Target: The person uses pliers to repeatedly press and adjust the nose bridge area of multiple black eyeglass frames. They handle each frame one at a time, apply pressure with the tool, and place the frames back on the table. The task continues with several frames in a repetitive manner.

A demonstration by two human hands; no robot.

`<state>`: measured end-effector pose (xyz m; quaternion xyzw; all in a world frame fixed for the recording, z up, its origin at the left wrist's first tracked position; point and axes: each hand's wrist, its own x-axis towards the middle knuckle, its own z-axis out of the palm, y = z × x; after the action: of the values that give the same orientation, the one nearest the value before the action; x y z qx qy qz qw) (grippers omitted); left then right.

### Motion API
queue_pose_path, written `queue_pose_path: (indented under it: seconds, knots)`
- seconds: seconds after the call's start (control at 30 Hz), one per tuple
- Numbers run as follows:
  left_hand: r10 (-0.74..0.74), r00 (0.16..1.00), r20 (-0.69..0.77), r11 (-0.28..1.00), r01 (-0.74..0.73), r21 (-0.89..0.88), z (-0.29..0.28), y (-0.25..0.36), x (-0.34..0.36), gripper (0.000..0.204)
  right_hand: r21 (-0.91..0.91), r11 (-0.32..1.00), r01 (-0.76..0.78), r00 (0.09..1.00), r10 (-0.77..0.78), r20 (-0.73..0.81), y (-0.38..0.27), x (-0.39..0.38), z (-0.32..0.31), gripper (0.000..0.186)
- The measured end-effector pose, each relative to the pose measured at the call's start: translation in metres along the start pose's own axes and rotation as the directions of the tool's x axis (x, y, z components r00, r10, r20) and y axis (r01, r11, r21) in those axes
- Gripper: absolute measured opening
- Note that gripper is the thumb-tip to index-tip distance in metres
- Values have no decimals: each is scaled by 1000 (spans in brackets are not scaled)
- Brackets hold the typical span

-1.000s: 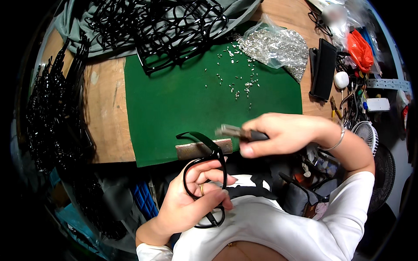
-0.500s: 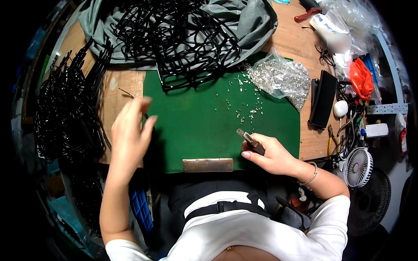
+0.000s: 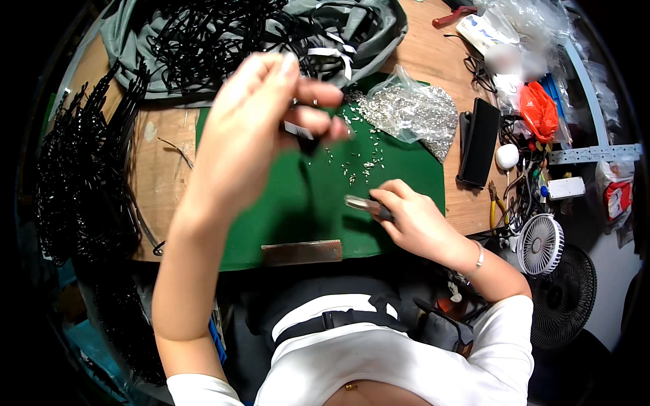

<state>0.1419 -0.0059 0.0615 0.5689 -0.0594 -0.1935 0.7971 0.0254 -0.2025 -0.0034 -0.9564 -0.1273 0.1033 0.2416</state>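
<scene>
My left hand (image 3: 254, 111) is raised above the green mat (image 3: 271, 203), its fingers curled around a glossy black piece (image 3: 308, 143). It looks like part of an eyeglass frame; motion blur and the fingers hide its full shape. Low over the mat's right side, my right hand (image 3: 413, 216) is closed on a dark-handled hand tool (image 3: 365, 204) with a metallic tip pointing left. Small silvery metal parts (image 3: 371, 164) lie scattered beyond that tip. Most of them fill a clear plastic bag (image 3: 413, 111). The pile of black eyeglass frames (image 3: 203, 40) sits on grey cloth (image 3: 128, 51) beyond my left hand.
Bundles of thin black strips (image 3: 81, 176) stand at the left. A ridged metal strip (image 3: 301, 252) lies along the mat's near edge. On the right are a black case (image 3: 479, 142), yellow-handled pliers (image 3: 494, 203), a white fan (image 3: 540, 243) and a red plastic bag (image 3: 538, 111).
My left hand has risen and moved right and away from me, now with a glossy black piece in it. The tool in my right hand has turned flatter. The whole view has shifted slightly.
</scene>
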Motion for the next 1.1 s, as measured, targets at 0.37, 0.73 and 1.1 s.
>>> queue_pose_path:
  seconds: [0.37, 0.73, 1.1]
  knots:
    - [-30, 997, -73, 996, 36, 81, -3, -58, -131, 82, 33, 988, -153, 976, 156, -149, 23, 33, 19, 14]
    - [204, 976, 78, 941, -217, 260, 5, -80, -116, 88, 371, 909, -191, 970, 234, -74, -9, 21, 2, 17]
    - [307, 952, -20, 860, -268, 435, 23, -86, -113, 87, 944, 262, -202, 967, 204, 150, -56, -4, 1, 18]
